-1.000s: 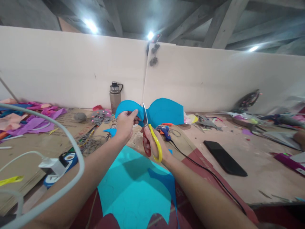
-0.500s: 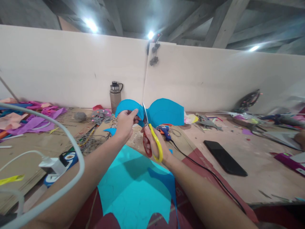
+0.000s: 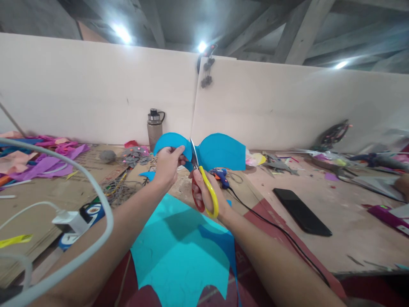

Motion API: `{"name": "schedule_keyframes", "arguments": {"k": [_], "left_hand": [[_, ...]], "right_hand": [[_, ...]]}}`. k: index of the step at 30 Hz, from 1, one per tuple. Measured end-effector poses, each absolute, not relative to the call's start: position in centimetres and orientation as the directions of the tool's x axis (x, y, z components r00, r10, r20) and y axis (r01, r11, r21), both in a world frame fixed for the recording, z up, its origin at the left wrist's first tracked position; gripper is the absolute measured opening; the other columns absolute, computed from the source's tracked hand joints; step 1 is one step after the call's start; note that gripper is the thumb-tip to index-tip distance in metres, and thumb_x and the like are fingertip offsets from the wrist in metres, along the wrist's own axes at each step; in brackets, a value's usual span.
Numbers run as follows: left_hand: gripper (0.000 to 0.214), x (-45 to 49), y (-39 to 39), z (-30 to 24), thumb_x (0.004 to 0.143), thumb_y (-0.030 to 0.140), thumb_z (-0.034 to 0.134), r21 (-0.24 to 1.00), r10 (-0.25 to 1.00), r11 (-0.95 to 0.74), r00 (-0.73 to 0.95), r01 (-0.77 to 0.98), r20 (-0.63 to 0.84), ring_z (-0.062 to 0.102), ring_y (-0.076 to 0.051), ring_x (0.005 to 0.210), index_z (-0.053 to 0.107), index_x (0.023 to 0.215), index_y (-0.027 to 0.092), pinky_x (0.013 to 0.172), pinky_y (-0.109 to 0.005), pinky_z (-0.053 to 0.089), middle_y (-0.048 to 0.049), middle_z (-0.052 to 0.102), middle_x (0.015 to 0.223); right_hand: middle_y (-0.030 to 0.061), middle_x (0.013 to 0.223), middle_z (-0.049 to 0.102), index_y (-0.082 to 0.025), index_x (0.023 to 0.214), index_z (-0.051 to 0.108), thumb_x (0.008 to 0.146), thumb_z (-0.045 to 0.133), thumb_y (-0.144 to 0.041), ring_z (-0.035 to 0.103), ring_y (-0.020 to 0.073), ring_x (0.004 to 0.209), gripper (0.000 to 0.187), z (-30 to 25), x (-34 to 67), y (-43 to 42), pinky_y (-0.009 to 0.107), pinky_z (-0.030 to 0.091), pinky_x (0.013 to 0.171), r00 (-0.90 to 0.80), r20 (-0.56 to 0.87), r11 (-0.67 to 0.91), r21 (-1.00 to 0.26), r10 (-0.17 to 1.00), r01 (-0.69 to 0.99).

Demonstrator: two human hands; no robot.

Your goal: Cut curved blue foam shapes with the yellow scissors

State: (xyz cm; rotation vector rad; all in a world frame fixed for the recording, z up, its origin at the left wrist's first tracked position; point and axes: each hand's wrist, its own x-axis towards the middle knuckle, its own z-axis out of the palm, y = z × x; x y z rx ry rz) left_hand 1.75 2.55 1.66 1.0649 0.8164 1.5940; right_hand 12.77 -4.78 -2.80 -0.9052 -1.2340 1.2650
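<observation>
Right hand (image 3: 204,190) around scissors (image 3: 205,177); cardboard print (image 3: 85,158) illegible.

No legible text or numbers.

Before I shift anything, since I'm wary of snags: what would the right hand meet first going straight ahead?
The right hand, scissors leading, would likely meet the blue sheet first; depth there is unclear.

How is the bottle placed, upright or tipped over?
The bottle is upright: it stands vertical, with its black cap at the top.
</observation>
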Motion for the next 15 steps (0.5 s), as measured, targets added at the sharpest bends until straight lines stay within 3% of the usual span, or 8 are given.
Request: {"name": "schedule_keyframes", "arguments": {"k": [15], "left_hand": [[0.036, 1.57, 3.09, 1.30, 0.069, 0.039, 0.081, 0.827, 0.958, -0.280, -0.091, -0.488, 0.271, 0.051, -0.008, 0.047, 0.053, 0.063, 0.017, 0.048, -0.022, 0.041, 0.0027, 0.056, 0.054]], "right_hand": [[-0.0107, 0.055, 0.039, -0.022, 0.089, 0.048, 0.083, 0.055, -0.073, 0.033, 0.0055, 0.031, 0.052, -2.96, 12.53, -4.96, 0.018, 0.030, 0.026, -0.131, 0.178, 0.157, -0.975, 0.975, -0.157]]}}
